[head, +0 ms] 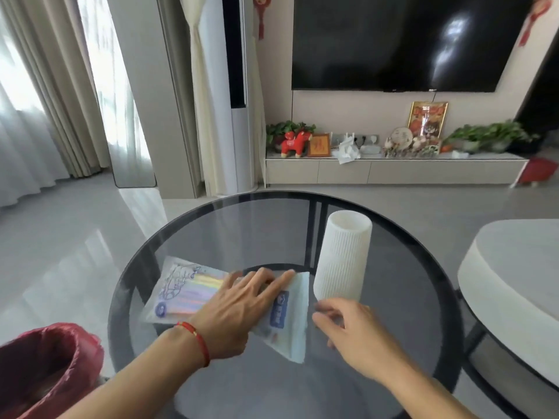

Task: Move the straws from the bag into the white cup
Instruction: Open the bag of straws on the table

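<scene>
A clear plastic bag (184,294) with pastel straws inside lies flat on the round glass table (266,225). My left hand (239,306) rests palm down across the middle of the bag, fingers spread toward its right end. Just off the bag's white right edge, my right hand (348,331) hovers with fingers curled and apart, holding nothing that I can see. The tall ribbed white cup (344,255) stands upright just behind my right hand, right of the bag. The straws' right ends are hidden under my left hand.
A bin lined with a red bag (45,367) stands at the lower left beside the table. A white round table (514,267) sits close on the right. A TV cabinet with ornaments runs along the far wall.
</scene>
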### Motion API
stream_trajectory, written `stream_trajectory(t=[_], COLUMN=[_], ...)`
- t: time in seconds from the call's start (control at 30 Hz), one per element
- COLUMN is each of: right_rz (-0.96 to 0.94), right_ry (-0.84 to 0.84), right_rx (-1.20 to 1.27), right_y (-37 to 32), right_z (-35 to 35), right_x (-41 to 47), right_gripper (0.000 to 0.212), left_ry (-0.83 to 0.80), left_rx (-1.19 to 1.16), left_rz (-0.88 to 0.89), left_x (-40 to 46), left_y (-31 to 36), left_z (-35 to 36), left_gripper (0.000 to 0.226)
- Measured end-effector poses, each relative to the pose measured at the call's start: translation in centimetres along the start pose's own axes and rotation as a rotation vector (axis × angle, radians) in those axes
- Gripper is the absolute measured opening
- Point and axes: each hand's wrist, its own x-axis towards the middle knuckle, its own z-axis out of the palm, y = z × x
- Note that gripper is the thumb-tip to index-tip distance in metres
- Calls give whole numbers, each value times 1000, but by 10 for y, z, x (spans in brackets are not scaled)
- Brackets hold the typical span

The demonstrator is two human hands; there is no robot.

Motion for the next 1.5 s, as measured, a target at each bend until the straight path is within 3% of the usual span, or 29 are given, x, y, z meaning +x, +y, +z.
stream_trajectory(t=[0.23,0.43,0.6,0.8,1.03,1.27,1.4,1.5], right_rz=[77,96,161,111,160,91,79,93], right_ry=[-139,-149,-144,-153,-197,-210,-239,-293], right_rx=[490,635,793,786,940,1047,1146,1251], right_y=[0,8,10,8,1,3,-2,-8], right_z=[25,45,52,54,60,65,73,79], right_x=[40,55,61,67,74,77,76,73], right_gripper=[23,20,20,20,30,22,27,25], left_ry=[8,-36,-37,255,289,332,451,486], left_rx=[22,-26,-207,-466,-470,-612,-771,-750], left_rz=[-51,-135,-193,-226,-313,-374,-500,-543], left_x=[17,19,17,11,13,10,14,15], left_y=[-18,-31,-23,-5,-2,-4,4,9], left_z=[25,34,27,22,26,16,7,5], left_gripper=[124,120,101,59,53,52,34,14])
